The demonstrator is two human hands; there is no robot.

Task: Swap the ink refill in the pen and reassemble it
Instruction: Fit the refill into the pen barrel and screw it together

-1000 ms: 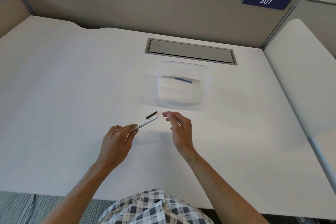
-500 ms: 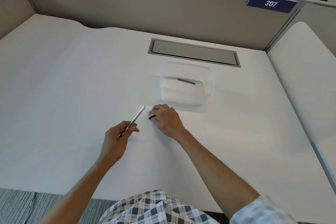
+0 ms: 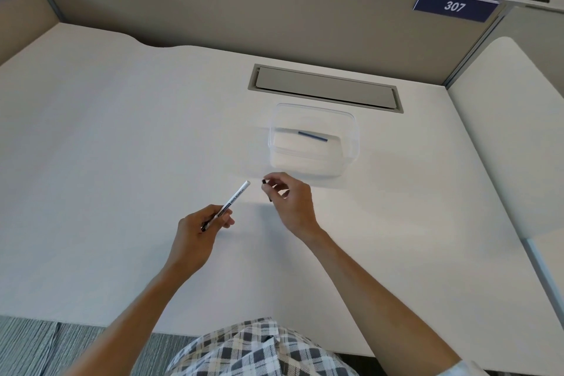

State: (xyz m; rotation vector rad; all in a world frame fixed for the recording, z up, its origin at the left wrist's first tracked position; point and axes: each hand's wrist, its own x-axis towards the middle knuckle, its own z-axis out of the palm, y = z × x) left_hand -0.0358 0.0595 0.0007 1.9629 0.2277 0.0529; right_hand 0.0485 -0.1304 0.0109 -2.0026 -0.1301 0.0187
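My left hand (image 3: 198, 230) grips the lower end of a white marker-style pen barrel (image 3: 234, 198), which points up and to the right with its open end toward my right hand. My right hand (image 3: 290, 203) pinches a small black piece (image 3: 264, 181) between thumb and fingers, lifted just off the desk and a short gap from the barrel's tip. A thin blue refill (image 3: 312, 136) lies inside a clear plastic box (image 3: 351, 143) beyond my right hand.
The white desk (image 3: 122, 146) has a grey cable hatch (image 3: 323, 88) behind the box. Beige partition walls (image 3: 244, 9) close off the back and right, with a blue "307" sign (image 3: 454, 6). A second desk surface (image 3: 518, 131) lies to the right.
My right hand reached down to the black piece on the desk, closed on it and lifted it. The left hand tilted the barrel more upright and kept its hold.
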